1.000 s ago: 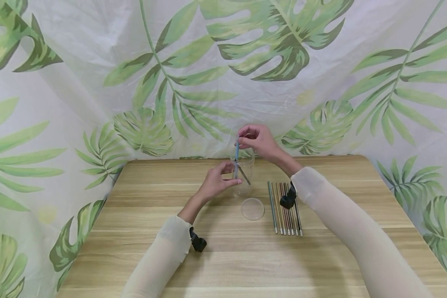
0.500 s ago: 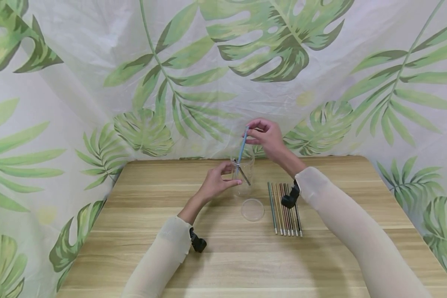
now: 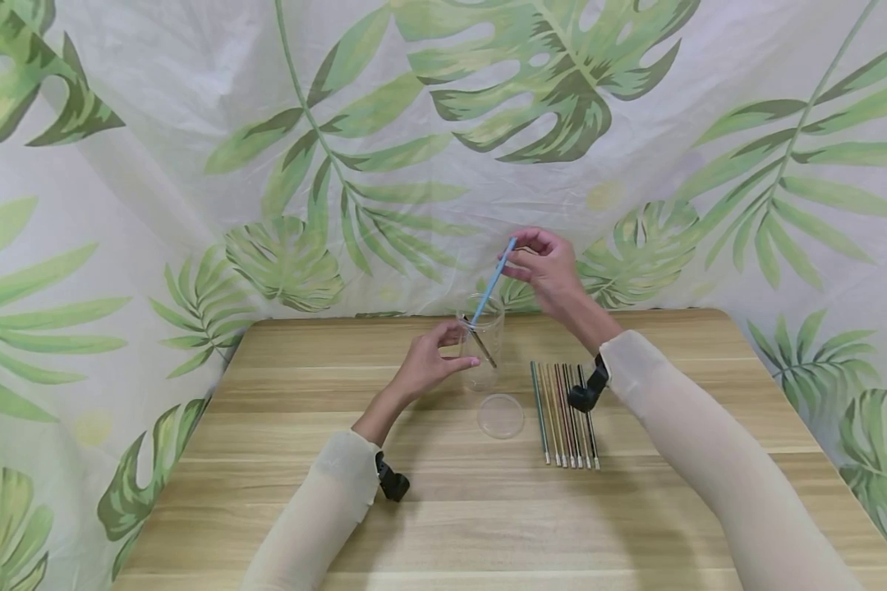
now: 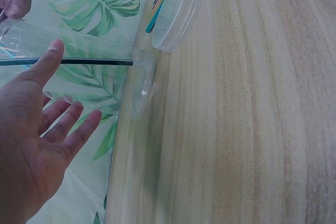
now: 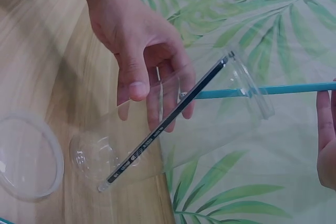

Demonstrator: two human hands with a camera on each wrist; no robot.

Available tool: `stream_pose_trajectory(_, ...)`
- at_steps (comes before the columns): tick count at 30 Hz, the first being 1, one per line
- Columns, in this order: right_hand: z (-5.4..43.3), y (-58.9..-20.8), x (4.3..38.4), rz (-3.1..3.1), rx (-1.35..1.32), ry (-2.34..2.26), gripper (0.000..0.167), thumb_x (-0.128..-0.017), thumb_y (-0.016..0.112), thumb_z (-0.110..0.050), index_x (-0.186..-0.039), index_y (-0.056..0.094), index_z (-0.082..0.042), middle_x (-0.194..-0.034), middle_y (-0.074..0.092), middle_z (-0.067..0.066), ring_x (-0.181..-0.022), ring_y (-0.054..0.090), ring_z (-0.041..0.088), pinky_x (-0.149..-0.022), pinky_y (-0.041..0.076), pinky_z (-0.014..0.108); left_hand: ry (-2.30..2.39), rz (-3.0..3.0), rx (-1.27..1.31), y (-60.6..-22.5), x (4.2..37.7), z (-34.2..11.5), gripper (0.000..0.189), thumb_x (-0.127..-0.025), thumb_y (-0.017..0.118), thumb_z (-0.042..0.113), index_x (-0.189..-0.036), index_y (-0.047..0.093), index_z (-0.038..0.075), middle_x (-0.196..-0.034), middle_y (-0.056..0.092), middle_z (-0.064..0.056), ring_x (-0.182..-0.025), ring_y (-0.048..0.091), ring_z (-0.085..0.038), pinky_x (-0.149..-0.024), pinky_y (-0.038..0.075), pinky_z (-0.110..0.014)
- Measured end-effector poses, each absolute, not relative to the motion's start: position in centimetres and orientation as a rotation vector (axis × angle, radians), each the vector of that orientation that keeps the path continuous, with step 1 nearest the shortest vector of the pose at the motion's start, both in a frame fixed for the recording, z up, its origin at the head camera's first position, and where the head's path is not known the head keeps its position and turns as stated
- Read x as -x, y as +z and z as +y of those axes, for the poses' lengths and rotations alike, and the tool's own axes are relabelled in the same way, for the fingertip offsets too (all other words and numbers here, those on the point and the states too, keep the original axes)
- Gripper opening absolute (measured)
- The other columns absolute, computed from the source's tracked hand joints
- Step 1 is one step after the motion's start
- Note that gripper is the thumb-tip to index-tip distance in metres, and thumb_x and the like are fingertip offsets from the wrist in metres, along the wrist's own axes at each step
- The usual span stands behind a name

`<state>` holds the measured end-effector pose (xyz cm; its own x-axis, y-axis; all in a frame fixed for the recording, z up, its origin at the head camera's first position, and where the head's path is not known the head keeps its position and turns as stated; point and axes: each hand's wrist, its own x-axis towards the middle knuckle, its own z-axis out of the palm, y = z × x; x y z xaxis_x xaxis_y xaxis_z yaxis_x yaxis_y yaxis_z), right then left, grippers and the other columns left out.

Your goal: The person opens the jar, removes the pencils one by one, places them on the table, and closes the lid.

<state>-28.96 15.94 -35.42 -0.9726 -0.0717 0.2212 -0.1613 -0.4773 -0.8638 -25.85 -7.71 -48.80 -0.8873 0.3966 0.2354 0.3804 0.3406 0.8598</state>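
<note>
My left hand (image 3: 430,361) holds a clear plastic jar (image 3: 482,379) from its left side, thumb on the near wall and fingers behind it in the left wrist view. Inside leans a dark pencil (image 5: 168,121), slanted across the jar from base to rim. Above and right of the mouth, my right hand (image 3: 553,267) pinches a light blue pencil (image 3: 494,283) near its upper end. That pencil tilts to the right, its lower end still within the jar (image 5: 218,129) in the right wrist view.
A round clear lid (image 3: 501,416) lies on the wooden table (image 3: 443,525) in front of the jar. To its right, several pencils (image 3: 562,419) lie side by side below the right forearm. A leaf-patterned cloth (image 3: 384,164) hangs behind the table's back edge.
My right hand has moved up and to the right, drawing the blue pencil partly out of the jar and tilting it from nearly upright. The left hand and jar have stayed in place.
</note>
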Motion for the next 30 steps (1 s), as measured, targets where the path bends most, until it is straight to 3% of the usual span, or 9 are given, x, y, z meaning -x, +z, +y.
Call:
stream_pose_trajectory(6, 16.5, -34.9, 28.6, -1.476, -0.323, 2.692, 0.025, -0.094, 0.059, 0.022, -0.098, 0.067, -0.002, -0.089, 0.07, 0.006, -0.084, 0.076, 0.025, -0.079, 0.069, 0.038, 1.634, 2.557, -0.743, -48.8, 25.8, -7.8, 0.064, -0.085, 0.092, 0.021, -0.138, 0.061, 0.005, -0.137, 0.067, -0.027, -0.126, 0.068, -0.039, -0.108, 0.055, -0.06)
stream_pose_trajectory(13, 17.3, -34.4, 28.2, -1.388, -0.3, 2.707, 0.025, -0.096, 0.058, 0.022, -0.1, 0.067, 0.0, -0.086, 0.071, 0.006, -0.082, 0.076, 0.023, -0.078, 0.069, 0.039, 1.623, 2.567, -0.734, -48.8, 25.8, -7.8, 0.064, -0.084, 0.092, 0.023, -0.138, 0.061, 0.005, -0.137, 0.068, -0.021, -0.126, 0.068, -0.037, -0.109, 0.055, -0.058)
stream_pose_trajectory(30, 19.4, -32.9, 27.0, -1.246, -0.32, 2.717, 0.031, -0.095, 0.053, 0.024, -0.099, 0.07, -0.002, -0.093, 0.068, 0.007, -0.084, 0.074, 0.023, -0.08, 0.069, 0.038, 1.614, 2.579, -0.77, -48.8, 25.8, -7.8, 0.062, -0.085, 0.092, 0.021, -0.137, 0.061, 0.007, -0.137, 0.068, -0.026, -0.125, 0.068, -0.038, -0.108, 0.056, -0.059)
